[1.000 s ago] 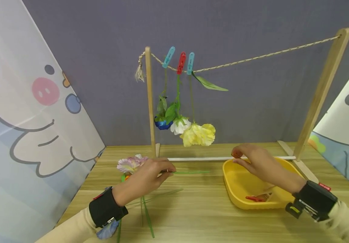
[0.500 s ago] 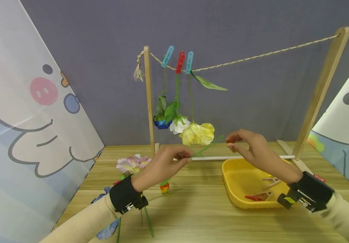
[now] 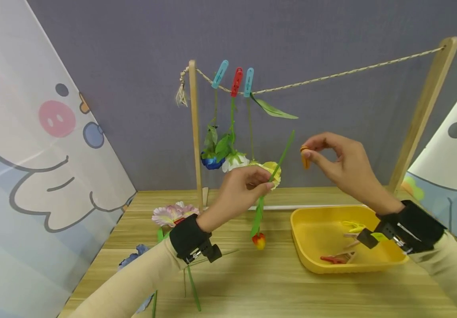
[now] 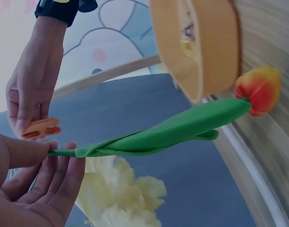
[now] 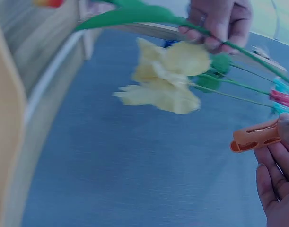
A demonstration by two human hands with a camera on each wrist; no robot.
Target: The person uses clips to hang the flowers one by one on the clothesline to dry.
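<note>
Orange clothespin point(image 3: 305, 158), green-stemmed red-and-yellow tulip point(image 3: 258, 240), yellow tray point(image 3: 304, 247), pale yellow hanging flower point(image 3: 273, 169).

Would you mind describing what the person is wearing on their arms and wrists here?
Both arms wear long cream sleeves. The left hand and the right hand are bare. Each wrist carries a wide black strap, the left one with a small black camera unit below it, the right one with a black unit showing yellow-green.
</note>
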